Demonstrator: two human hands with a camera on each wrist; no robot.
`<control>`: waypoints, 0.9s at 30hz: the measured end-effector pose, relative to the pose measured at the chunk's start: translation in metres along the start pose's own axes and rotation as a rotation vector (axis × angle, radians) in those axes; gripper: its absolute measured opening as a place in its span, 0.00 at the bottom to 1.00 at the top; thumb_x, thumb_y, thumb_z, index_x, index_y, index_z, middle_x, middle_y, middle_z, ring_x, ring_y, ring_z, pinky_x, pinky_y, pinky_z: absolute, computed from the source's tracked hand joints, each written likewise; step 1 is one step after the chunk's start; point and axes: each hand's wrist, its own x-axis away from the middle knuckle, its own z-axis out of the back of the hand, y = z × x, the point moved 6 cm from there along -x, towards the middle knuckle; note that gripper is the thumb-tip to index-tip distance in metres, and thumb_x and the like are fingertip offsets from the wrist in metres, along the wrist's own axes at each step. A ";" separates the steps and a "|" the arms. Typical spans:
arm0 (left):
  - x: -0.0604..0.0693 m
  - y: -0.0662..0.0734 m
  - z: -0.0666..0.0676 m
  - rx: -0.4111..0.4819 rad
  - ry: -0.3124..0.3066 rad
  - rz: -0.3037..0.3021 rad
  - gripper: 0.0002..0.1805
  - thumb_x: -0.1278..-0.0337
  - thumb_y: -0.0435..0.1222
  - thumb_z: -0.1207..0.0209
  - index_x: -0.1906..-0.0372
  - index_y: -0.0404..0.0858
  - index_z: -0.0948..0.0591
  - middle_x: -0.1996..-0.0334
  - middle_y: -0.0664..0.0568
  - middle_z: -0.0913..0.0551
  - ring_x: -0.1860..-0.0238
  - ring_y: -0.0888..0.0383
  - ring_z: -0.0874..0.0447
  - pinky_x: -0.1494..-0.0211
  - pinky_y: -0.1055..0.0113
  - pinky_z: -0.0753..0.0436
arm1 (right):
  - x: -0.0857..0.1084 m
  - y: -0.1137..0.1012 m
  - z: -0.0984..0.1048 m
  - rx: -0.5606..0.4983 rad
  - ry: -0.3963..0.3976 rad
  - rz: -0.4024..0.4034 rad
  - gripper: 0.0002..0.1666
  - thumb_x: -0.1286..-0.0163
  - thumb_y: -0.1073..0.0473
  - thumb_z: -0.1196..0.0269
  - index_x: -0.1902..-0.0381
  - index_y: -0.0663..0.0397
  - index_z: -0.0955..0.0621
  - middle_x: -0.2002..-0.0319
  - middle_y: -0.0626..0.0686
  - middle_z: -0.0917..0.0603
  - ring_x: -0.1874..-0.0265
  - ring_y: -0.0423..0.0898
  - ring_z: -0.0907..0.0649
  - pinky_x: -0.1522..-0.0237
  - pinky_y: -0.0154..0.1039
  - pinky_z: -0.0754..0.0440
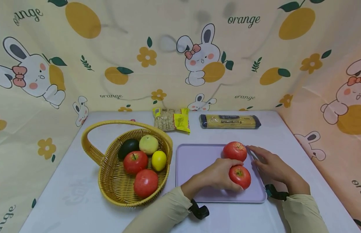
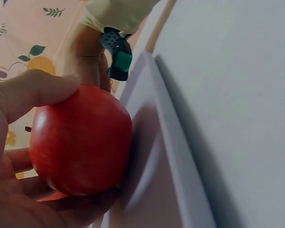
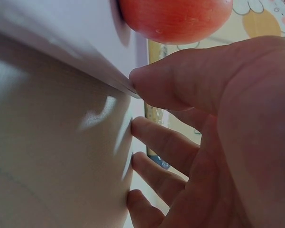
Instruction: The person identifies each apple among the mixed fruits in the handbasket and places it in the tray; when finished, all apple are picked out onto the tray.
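Note:
My left hand [image 1: 221, 173] curls its thumb and fingers around a red apple [image 1: 240, 177] at the front right of the lilac tray [image 1: 195, 165]. In the left wrist view the same apple [image 2: 80, 140] shows its stem pointing left, between the thumb and fingers. Just behind it on the tray lies a second red fruit [image 1: 234, 151]. By the tray's right edge is my right hand [image 1: 273, 166], its fingers loosely extended and holding nothing. The right wrist view shows its thumb [image 3: 180, 78] at the tray rim and its other fingertips close to the tabletop.
To the left stands a wicker basket [image 1: 116, 194] with a tall handle. Inside are a dark green avocado-like fruit [image 1: 128, 149], a pale green fruit [image 1: 149, 144], a lemon [image 1: 159, 160] and two red fruits [image 1: 146, 183]. Behind lie a yellow-clear packet [image 1: 171, 119] and a spaghetti pack [image 1: 230, 121].

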 end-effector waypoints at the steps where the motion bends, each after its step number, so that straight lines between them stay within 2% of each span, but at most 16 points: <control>1: -0.001 0.000 -0.002 -0.001 0.001 0.001 0.42 0.46 0.46 0.19 0.25 0.48 0.20 0.42 0.63 0.15 0.46 0.71 0.23 0.50 0.79 0.19 | 0.000 0.000 0.000 -0.003 -0.001 0.002 0.46 0.21 0.51 0.33 0.12 0.47 0.38 0.16 0.72 0.38 0.21 0.82 0.37 0.37 0.76 0.19; 7: -0.001 0.004 -0.007 -0.024 0.034 -0.009 0.43 0.47 0.47 0.18 0.25 0.47 0.21 0.40 0.64 0.15 0.45 0.72 0.21 0.47 0.80 0.19 | 0.001 -0.001 0.000 -0.012 0.002 0.016 0.45 0.21 0.52 0.34 0.12 0.48 0.38 0.17 0.72 0.37 0.21 0.82 0.37 0.36 0.77 0.20; 15: -0.002 0.011 -0.016 -0.066 0.043 -0.008 0.45 0.46 0.47 0.17 0.23 0.48 0.24 0.35 0.64 0.17 0.38 0.71 0.23 0.42 0.79 0.19 | 0.003 0.001 0.000 -0.014 -0.001 0.019 0.47 0.20 0.50 0.33 0.11 0.46 0.39 0.16 0.72 0.39 0.21 0.82 0.39 0.36 0.78 0.22; 22: -0.003 0.015 -0.021 -0.151 0.052 -0.022 0.47 0.46 0.50 0.18 0.21 0.49 0.27 0.31 0.64 0.19 0.32 0.70 0.24 0.39 0.78 0.17 | 0.002 0.000 0.001 -0.019 -0.001 0.022 0.46 0.20 0.50 0.33 0.11 0.46 0.39 0.16 0.71 0.39 0.20 0.81 0.40 0.33 0.80 0.26; 27: 0.002 0.019 -0.019 -0.201 0.058 -0.026 0.49 0.44 0.53 0.19 0.20 0.48 0.28 0.28 0.63 0.21 0.30 0.69 0.24 0.35 0.75 0.17 | 0.002 0.000 0.000 -0.019 -0.007 0.014 0.46 0.20 0.50 0.34 0.11 0.46 0.39 0.16 0.72 0.39 0.20 0.82 0.40 0.34 0.81 0.27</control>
